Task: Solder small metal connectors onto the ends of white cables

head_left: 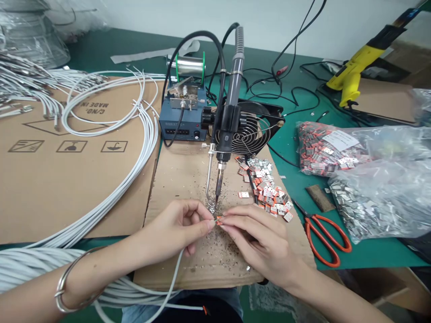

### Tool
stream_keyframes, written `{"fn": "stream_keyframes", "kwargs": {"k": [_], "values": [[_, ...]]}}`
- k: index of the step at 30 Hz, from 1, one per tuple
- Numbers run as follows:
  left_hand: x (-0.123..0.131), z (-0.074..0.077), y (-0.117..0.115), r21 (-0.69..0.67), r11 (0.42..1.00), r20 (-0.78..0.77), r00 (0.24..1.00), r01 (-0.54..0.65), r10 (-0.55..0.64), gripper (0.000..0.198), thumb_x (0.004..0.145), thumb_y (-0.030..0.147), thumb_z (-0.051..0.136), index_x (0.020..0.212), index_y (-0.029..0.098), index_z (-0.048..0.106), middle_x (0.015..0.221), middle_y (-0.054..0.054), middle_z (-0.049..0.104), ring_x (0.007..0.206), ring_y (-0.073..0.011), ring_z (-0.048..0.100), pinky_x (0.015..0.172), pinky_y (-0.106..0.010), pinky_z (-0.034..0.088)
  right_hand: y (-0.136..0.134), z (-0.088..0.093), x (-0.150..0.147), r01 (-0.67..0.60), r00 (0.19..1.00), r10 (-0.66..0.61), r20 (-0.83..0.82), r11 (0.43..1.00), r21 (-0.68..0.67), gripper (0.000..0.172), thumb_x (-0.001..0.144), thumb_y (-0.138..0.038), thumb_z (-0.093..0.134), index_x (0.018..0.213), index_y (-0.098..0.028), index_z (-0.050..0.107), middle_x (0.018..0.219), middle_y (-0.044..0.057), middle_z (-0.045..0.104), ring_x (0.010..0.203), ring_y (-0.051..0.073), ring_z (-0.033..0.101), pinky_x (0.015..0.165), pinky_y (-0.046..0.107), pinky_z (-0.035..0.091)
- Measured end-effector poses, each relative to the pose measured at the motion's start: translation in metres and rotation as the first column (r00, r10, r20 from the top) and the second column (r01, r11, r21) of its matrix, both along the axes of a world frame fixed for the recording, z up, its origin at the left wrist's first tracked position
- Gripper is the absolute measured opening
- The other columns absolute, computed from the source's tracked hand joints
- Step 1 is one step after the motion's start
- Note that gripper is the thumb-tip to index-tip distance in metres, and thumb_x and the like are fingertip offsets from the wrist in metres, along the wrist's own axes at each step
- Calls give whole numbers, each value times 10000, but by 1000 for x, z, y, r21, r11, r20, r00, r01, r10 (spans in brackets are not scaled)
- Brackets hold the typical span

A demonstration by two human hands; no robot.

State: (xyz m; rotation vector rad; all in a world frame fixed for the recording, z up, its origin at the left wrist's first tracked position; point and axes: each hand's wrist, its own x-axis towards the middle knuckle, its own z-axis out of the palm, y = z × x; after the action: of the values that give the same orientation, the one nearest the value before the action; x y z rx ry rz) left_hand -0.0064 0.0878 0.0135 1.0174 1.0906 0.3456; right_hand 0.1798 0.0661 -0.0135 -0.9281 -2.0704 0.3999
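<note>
Pinched between the thumb and forefinger of my left hand (188,226) is the end of a white cable (175,269), which hangs down toward my lap. My right hand (259,237) grips a small orange USB connector (219,220) by its edge, and the cable's thin wires meet it. Both sit just below the tip of a soldering iron (219,179), fixed upright in a stand. Beside the tip ends a thin metal feed tube (208,179). Solder bits lie scattered under the hands on the cardboard (178,179). Whether the tip touches the connector I cannot tell.
Loose USB connectors (269,193) are heaped right of the iron. Behind stand a blue solder feeder (182,121), a solder spool (190,66) and a fan (252,130). Orange-handled scissors (328,237), bagged parts (333,148) and a yellow heat gun (357,67) lie right; bundled white cables (134,166) left.
</note>
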Motion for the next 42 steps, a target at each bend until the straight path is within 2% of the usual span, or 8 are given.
{"fn": "stream_keyframes", "kwargs": {"k": [31, 36, 42], "values": [[0, 2, 1, -5, 1000, 16, 1000, -7, 7, 151, 757, 280, 593, 729, 142, 538, 446, 103, 464, 356, -51, 453, 387, -159, 362, 1, -3, 2, -36, 999, 35, 32, 999, 34, 175, 817, -55, 571, 945, -146, 647, 864, 74, 676, 774, 152, 630, 665, 316, 528], [1, -1, -1, 41, 999, -8, 1000, -23, 24, 157, 761, 288, 589, 728, 145, 535, 440, 109, 443, 349, -51, 456, 378, -150, 365, 2, -2, 2, -30, 998, 28, 50, 999, 32, 179, 823, -62, 556, 944, -161, 643, 863, 71, 675, 770, 157, 632, 666, 326, 532], [-1, -6, -4, 137, 991, -5, 1000, -7, 8, 163, 784, 308, 562, 730, 157, 532, 455, 105, 422, 337, -54, 449, 342, -143, 348, 1, -1, 0, -37, 998, 31, 57, 995, 97, 147, 813, -38, 563, 896, -117, 654, 835, 105, 678, 738, 164, 629, 626, 325, 520]]}}
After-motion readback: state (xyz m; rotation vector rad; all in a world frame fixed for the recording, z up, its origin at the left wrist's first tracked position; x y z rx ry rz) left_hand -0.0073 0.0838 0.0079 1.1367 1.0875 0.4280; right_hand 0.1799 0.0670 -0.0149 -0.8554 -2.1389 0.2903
